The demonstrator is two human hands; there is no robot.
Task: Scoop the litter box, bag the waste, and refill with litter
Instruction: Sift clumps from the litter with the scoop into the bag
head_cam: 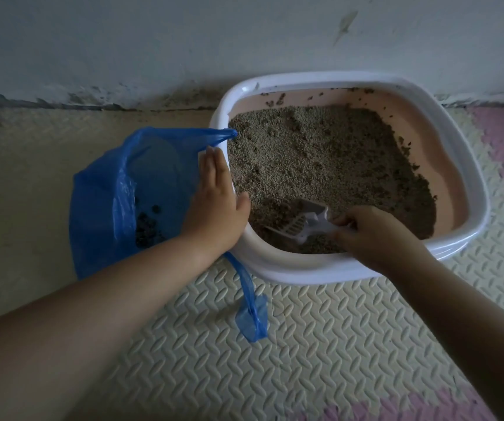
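A white-rimmed litter box [469,189] with pink inner walls stands against the wall, holding grey-brown litter [320,156]. My right hand [375,235] grips the handle of a white slotted scoop [302,224], whose blade is dug into the litter at the near edge. A blue plastic bag [107,202] hangs open against the box's left side, with dark clumps [147,226] at its bottom. My left hand [217,202] lies flat with straight fingers on the bag's edge, pressing it to the box's left rim.
The box and bag sit on cream and pink foam floor mats [305,344]. A pale wall [153,41] runs along the back, with scattered litter at its base. One blue bag handle [252,311] trails on the mat in front.
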